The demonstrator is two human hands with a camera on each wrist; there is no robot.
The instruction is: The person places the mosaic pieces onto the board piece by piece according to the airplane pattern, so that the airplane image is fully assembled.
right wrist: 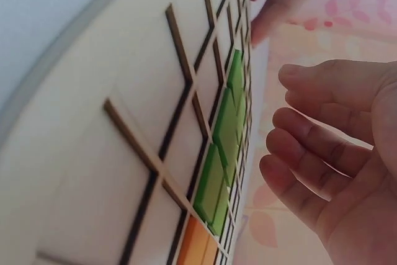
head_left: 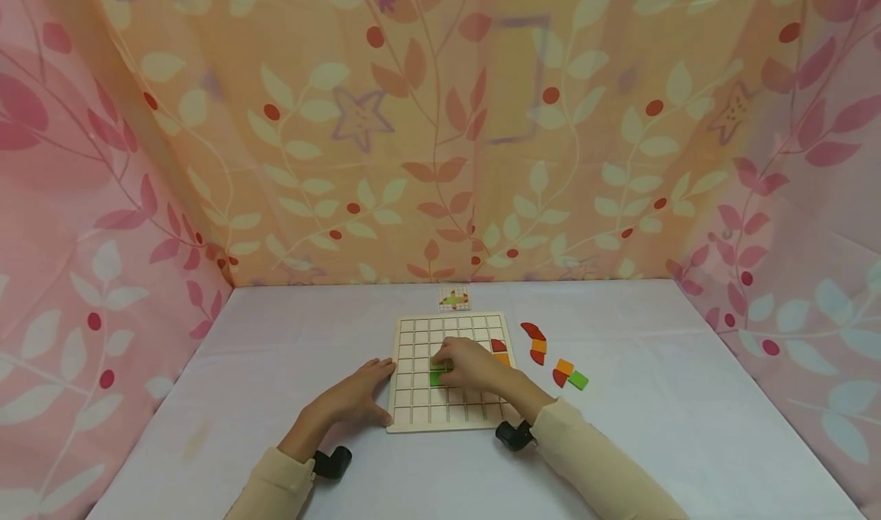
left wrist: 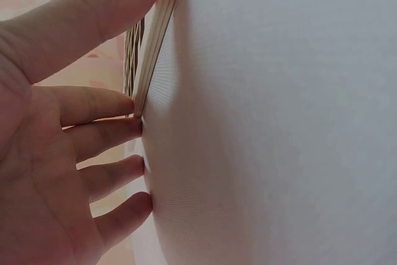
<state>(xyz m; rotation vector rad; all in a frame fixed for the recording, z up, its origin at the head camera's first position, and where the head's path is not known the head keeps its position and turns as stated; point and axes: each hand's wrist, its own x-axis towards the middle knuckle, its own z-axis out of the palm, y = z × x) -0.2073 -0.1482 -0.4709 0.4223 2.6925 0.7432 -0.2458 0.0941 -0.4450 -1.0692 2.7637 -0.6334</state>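
A pale wooden board (head_left: 413, 419) with a square grid lies on the table. My left hand (head_left: 352, 394) is at its left side, thumb and fingertips at the board's edge (left wrist: 151, 54) in the left wrist view. Over the middle of the grid hovers my right hand (head_left: 471, 365), its fingers loosely bent. Nothing shows between those fingers in the right wrist view. Several green tiles (right wrist: 226, 131) sit in the grid beneath it, partly hidden in the head view. Beside them is an orange tile (right wrist: 197, 243); a red curved piece (head_left: 499, 346) lies near the board's right edge.
Right of the board lie loose pieces: red curved ones (head_left: 530, 329), orange squares (head_left: 565, 366) and a green square (head_left: 578, 381). A small pattern card (head_left: 453, 299) is behind the board. Patterned cloth walls (head_left: 440, 138) enclose the table's back and sides.
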